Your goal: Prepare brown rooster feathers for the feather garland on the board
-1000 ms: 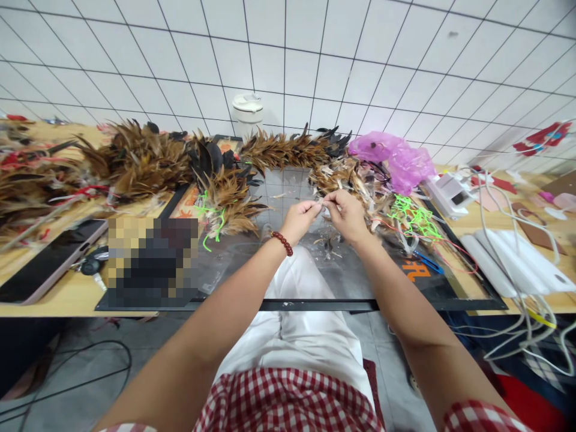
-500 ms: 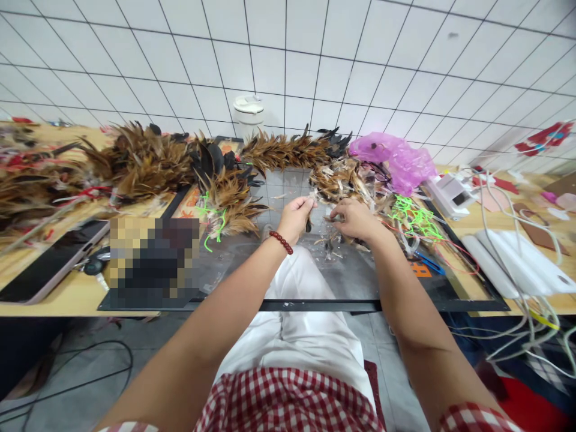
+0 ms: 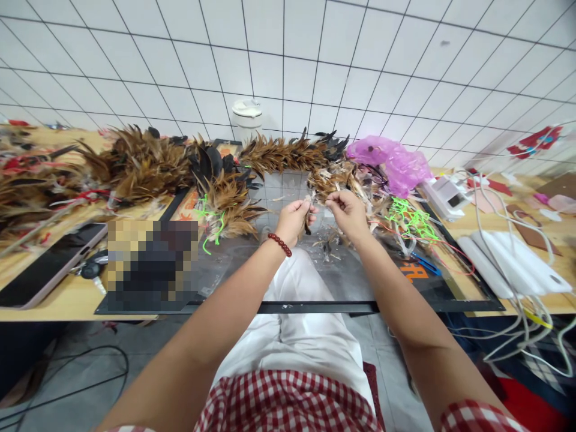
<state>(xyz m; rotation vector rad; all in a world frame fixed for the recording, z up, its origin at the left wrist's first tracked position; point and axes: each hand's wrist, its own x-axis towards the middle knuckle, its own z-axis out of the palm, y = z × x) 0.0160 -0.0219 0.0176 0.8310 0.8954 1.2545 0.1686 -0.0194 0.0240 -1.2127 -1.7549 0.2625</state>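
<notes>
My left hand (image 3: 293,221), with a beaded bracelet (image 3: 279,245) at the wrist, is closed in a pinch. A dark feather tip (image 3: 308,228) pokes out below its fingers. To its right, a short gap away, my right hand (image 3: 348,213) pinches thumb against forefinger; what lies between them is too small to make out. Loose brown feathers (image 3: 330,178) are heaped just behind the right hand. Feather scraps (image 3: 330,249) lie on the dark glossy board (image 3: 234,264) below both hands. A row of bundled brown feathers (image 3: 283,153) stretches along the back.
Feather bundles with green ties (image 3: 236,210) lie left of my hands. Beyond are a phone (image 3: 49,264) and keys (image 3: 92,270). At right are a pink plastic bag (image 3: 391,162), green string (image 3: 411,217), a blue-handled tool (image 3: 425,264) and cables. A white cup (image 3: 247,120) stands by the wall.
My right hand has moved slightly up and closer to the left hand, its fingers now pinched together. The left hand keeps its grip on the feather.
</notes>
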